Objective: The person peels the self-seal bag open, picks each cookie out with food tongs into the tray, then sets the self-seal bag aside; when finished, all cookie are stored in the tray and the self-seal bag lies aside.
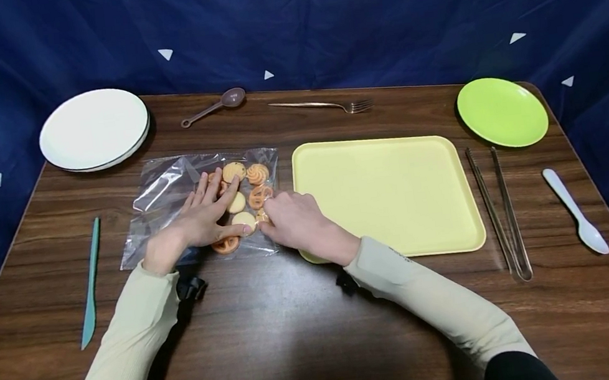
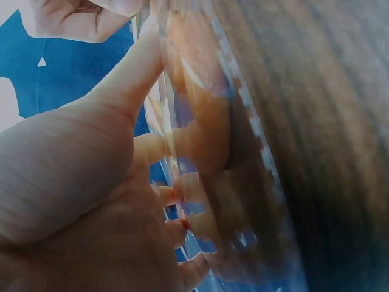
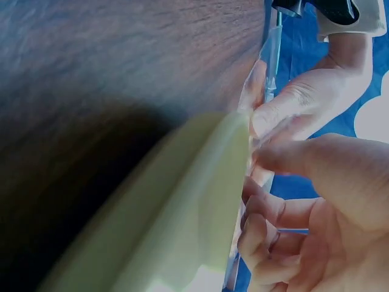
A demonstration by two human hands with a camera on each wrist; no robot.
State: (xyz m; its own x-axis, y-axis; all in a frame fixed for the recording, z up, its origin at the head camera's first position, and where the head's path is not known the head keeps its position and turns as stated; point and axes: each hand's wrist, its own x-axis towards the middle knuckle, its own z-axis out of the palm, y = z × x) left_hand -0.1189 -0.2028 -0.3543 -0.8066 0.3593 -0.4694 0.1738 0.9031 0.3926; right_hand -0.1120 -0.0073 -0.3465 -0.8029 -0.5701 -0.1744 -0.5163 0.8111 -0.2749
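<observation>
A clear plastic bag (image 1: 155, 197) of cookies (image 1: 257, 174) lies flat left of the yellow tray (image 1: 387, 199). Round, swirled and pretzel-shaped cookies fill its right half. Across that half my left hand (image 1: 201, 219) presses with spread fingers, and its palm hides a few cookies. At the bag's right edge my right hand (image 1: 296, 219) pinches the plastic, fingers curled, just beside the tray's left rim. In the right wrist view, the right hand's thumb (image 3: 285, 158) and bent fingers meet at the bag's edge.
White plates (image 1: 94, 129) are stacked at the back left, with a brown measuring spoon (image 1: 232, 98) and a fork (image 1: 323, 105) along the back. A teal knife (image 1: 91, 283) lies left. On the right are tongs (image 1: 514, 222), a green plate (image 1: 501, 111) and a white spoon (image 1: 574, 209).
</observation>
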